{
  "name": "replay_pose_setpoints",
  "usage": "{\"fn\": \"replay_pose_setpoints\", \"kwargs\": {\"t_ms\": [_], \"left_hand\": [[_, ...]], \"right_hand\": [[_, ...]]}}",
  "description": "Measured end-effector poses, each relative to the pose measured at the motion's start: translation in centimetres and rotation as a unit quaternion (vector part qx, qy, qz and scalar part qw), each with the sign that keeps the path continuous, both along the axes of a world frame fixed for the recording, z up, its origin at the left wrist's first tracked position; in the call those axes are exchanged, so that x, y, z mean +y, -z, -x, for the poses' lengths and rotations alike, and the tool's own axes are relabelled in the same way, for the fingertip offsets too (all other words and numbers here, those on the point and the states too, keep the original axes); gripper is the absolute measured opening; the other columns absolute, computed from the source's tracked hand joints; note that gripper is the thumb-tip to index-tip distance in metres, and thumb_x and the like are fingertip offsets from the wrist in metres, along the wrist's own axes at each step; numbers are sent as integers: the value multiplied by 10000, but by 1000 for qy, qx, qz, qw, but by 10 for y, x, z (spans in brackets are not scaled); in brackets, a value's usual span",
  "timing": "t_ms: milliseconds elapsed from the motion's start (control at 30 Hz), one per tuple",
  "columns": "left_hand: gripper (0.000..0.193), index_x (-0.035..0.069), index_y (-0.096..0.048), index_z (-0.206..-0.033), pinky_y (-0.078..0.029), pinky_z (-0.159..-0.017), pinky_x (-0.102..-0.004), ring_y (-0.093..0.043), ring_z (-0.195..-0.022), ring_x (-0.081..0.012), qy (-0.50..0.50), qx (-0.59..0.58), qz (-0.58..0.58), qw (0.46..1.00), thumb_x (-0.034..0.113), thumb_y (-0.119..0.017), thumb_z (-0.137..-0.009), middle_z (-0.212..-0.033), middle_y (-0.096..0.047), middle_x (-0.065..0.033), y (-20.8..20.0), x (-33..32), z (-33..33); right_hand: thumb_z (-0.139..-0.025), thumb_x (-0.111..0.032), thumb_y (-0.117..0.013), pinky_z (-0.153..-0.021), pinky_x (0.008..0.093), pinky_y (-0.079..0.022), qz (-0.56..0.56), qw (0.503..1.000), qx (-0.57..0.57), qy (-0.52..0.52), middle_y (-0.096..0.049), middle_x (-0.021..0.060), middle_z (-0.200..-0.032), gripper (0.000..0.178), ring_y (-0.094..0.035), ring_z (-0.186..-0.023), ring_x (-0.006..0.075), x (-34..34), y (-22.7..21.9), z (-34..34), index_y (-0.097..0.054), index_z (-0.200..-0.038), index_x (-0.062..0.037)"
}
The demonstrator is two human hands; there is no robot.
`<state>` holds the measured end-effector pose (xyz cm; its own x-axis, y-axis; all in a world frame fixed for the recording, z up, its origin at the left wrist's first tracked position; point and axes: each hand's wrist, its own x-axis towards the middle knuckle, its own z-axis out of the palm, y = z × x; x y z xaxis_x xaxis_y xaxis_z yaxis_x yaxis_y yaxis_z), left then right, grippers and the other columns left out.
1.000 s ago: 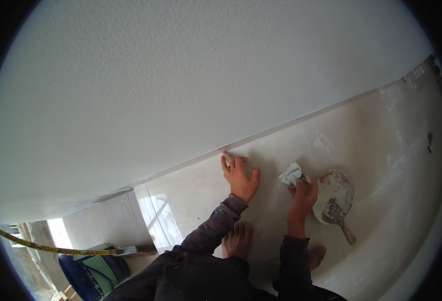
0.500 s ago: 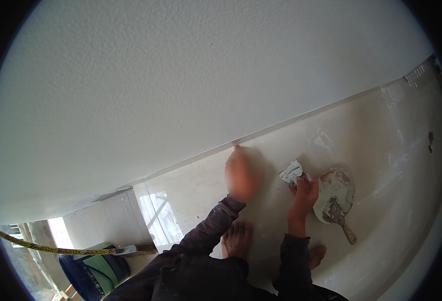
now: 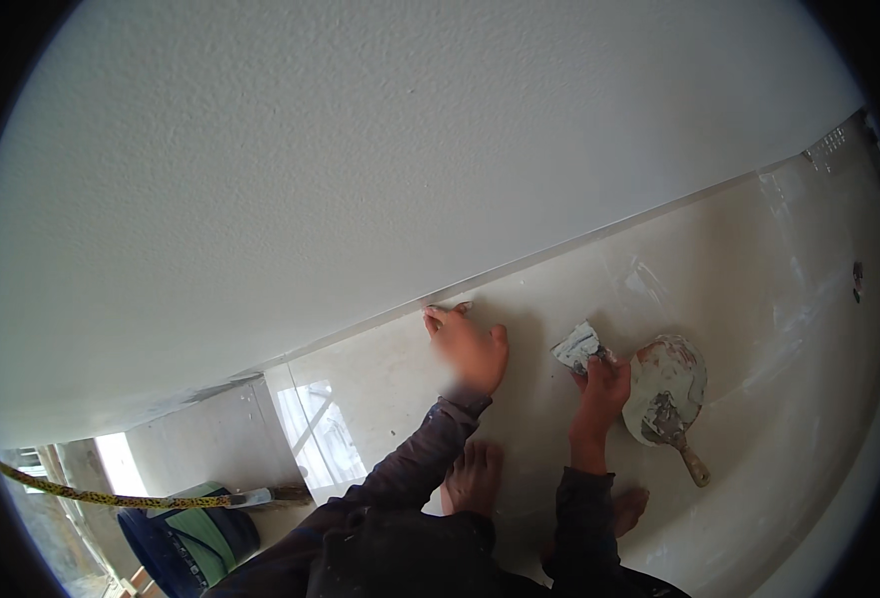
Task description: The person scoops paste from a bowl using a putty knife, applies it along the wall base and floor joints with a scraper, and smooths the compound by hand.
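Note:
My left hand reaches to the foot of the white wall. Its fingers are apart, with the fingertips at the narrow skirting strip where wall and floor meet; I see nothing held in it. My right hand grips a putty knife whose broad blade is coated in white putty, held above the floor. Right of that hand lies a round, flat pan smeared with putty, its stained handle pointing toward me.
Pale glossy floor tiles run along the wall. My bare feet stand below my hands. At lower left is a dark blue bucket with a green label, crossed by a yellow-and-black speckled pole. A small dark object lies far right.
My left hand has shifted slightly left along the skirting, and its fingers now show spread. My right hand with the putty knife has moved very slightly left.

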<state>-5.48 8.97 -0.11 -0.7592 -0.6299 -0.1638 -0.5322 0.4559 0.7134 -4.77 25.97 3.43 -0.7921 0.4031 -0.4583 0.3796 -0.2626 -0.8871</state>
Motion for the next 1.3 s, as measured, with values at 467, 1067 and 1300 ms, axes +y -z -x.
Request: {"fn": "replay_pose_setpoints", "kwargs": {"t_ms": [467, 1067, 1300], "left_hand": [[512, 17, -507, -1290, -244, -1143, -558, -122, -1447, -533, 138, 56, -122, 981, 147, -646, -814, -1508, -294, -346, -21, -4, 1], [512, 72, -303, -1318, -409, -1024, -387, -447, -1317, -278, -254, 276, -490, 787, -67, -465, -853, -1474, -278, -96, -20, 10, 22], [473, 72, -386, -1259, -424, -994, -396, -473, -1241, -279, -82, 174, -539, 820, -81, -487, -823, -1302, -452, -98, -22, 27, 15]], "right_hand": [[-967, -56, -594, -828, 353, -595, -14, 1000, 25, 1, -642, 103, -1098, 208, -651, -986, 172, 8, -6, 9, -507, -1153, -23], [-957, -38, -601, -818, 357, -609, -4, 1000, 14, -3, -650, 125, -1091, 231, -663, -975, 188, 0, -3, 3, -490, -1158, -11], [-972, -90, -602, -819, 361, -591, -4, 1000, 22, -1, -629, 82, -1120, 212, -636, -996, 178, 10, -2, 6, -514, -1157, -39]]}}
